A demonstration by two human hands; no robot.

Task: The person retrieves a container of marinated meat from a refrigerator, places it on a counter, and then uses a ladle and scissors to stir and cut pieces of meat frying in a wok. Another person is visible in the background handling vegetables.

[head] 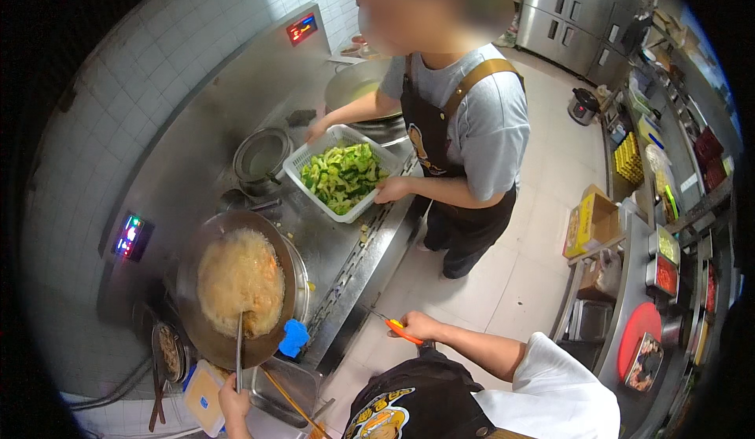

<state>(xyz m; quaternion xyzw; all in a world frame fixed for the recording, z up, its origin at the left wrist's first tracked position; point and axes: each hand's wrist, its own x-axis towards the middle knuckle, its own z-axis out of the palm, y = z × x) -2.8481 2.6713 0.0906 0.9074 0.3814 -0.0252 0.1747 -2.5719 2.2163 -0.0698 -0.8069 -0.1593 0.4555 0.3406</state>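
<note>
My left hand (234, 400) grips the metal handle of a ladle (239, 350), whose head is sunk in the foaming liquid (242, 280) of a large wok (203, 342). Orange-brown pieces show through the foam; the rest beneath it is hidden. Away from the stove, my right hand (416, 326) is closed round orange-handled scissors (403, 331), their thin tips pointing up and left. A blue cloth (293, 338) lies against the wok's right side. Across from me a co-worker (472, 120) holds a white plastic basket (330, 208) of cut green vegetables (344, 178) with both hands.
Nested round metal pots (259, 156) and another wok (360, 82) stand farther along the steel stove. Near my left hand are a lidded plastic container (204, 400), a rectangular metal pan (283, 389) and long wooden sticks (289, 400). Shelves and a red round board (640, 333) stand at the right.
</note>
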